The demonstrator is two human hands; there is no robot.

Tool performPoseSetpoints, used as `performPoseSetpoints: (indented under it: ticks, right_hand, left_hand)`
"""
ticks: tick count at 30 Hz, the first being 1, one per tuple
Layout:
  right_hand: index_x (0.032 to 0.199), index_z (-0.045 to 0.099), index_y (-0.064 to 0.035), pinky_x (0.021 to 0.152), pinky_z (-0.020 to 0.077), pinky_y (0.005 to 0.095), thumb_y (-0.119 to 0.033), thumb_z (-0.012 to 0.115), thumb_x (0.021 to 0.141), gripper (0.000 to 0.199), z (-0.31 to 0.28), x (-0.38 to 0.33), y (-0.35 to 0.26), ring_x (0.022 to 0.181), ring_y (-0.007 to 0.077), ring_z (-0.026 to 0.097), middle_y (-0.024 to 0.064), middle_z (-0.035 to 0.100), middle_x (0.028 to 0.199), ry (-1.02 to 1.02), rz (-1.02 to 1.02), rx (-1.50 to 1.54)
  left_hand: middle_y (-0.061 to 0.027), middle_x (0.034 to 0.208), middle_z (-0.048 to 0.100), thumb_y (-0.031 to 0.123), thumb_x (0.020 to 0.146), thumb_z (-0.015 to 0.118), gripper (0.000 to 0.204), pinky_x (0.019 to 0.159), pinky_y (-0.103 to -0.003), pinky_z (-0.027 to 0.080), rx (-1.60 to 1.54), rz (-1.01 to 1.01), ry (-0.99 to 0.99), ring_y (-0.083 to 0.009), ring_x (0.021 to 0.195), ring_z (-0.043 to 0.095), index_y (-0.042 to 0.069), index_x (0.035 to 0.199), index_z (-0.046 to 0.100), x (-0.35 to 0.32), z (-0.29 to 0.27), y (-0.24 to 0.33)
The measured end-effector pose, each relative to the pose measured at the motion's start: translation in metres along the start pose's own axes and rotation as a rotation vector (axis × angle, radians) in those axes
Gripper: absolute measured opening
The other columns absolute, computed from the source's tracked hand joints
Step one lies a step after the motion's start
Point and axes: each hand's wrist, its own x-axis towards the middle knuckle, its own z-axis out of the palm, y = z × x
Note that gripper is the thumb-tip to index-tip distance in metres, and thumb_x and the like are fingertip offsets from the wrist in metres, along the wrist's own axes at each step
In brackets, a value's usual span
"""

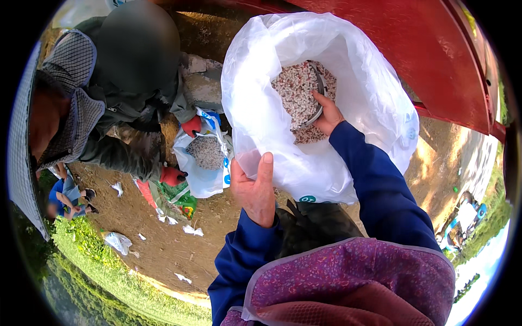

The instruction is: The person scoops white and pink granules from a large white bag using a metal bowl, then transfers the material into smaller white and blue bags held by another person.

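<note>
Inside the big white plastic sack [272,108], the right hand [328,115] grips the rim of a round metal bowl [317,92] sunk in pale pink-and-white granules [296,89], while the left hand [255,190] pinches the sack's near edge, thumb pressed on the plastic. Left of the sack, another person's red-gloved hands [191,126] hold a smaller white bag [204,157] of grey granules above bare soil [163,244]; behind the sack runs a red metal panel [424,60].

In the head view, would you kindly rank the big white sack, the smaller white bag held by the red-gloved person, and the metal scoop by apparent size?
1. Big white sack, though it is nearest the camera.
2. Smaller white bag.
3. Metal scoop, partly buried in granules.
</note>
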Motion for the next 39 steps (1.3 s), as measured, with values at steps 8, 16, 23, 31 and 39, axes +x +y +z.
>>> performPoseSetpoints:
  ticks: [8,16,23,31,39]
  right_hand:
    - [0.137,0.036,-0.0041,0.101,0.0401,0.0472,-0.030,0.046,0.094,0.051,0.003,-0.094,-0.016,0.119,0.0299,0.051,0.0147,0.048,0.133,0.030,-0.133,-0.072]
    - [0.139,0.034,-0.0048,0.102,0.0381,0.0491,-0.028,0.043,0.095,0.050,0.026,-0.159,-0.013,0.122,0.0310,0.047,0.0157,0.044,0.137,-0.017,-0.238,-0.009]
    - [0.137,0.037,-0.0051,0.102,0.0366,0.0532,-0.027,0.045,0.095,0.049,0.076,-0.221,0.010,0.122,0.0330,0.047,0.0146,0.047,0.135,0.077,-0.330,-0.075]
    - [0.137,0.036,-0.0022,0.107,0.0314,0.0509,-0.026,0.041,0.096,0.048,0.140,-0.239,0.124,0.127,0.0344,0.041,0.0168,0.041,0.140,-0.042,-0.227,-0.071]
    - [0.138,0.035,-0.0040,0.106,0.0319,0.0515,-0.026,0.047,0.094,0.050,0.140,-0.131,0.296,0.125,0.0328,0.043,0.0147,0.044,0.138,-0.057,0.013,-0.101]
  left_hand:
    - [-0.0162,0.130,0.042,0.003,0.077,0.070,0.075,0.098,-0.034,0.038,-0.073,0.164,-0.085,-0.0236,0.117,0.045,-0.001,0.137,0.026,-0.026,0.002,-0.010]
    - [-0.0205,0.140,0.031,0.000,0.075,0.068,0.088,0.107,-0.037,0.029,0.040,0.307,-0.180,-0.0277,0.128,0.036,-0.002,0.143,0.013,-0.050,-0.028,-0.019]
    - [-0.0232,0.134,0.041,0.005,0.082,0.066,0.076,0.103,-0.039,0.035,0.074,0.157,-0.145,-0.0295,0.122,0.044,0.000,0.143,0.021,-0.067,-0.094,-0.070]
    - [-0.0245,0.137,0.036,0.014,0.078,0.069,0.077,0.103,-0.038,0.036,0.536,0.063,0.087,-0.0353,0.122,0.042,-0.003,0.140,0.025,-0.030,-0.231,-0.253]
    - [-0.0197,0.150,0.014,0.021,0.080,0.062,0.085,0.104,-0.038,0.035,0.765,0.108,0.004,-0.0352,0.133,0.030,0.001,0.145,0.010,0.021,-0.302,-0.369]
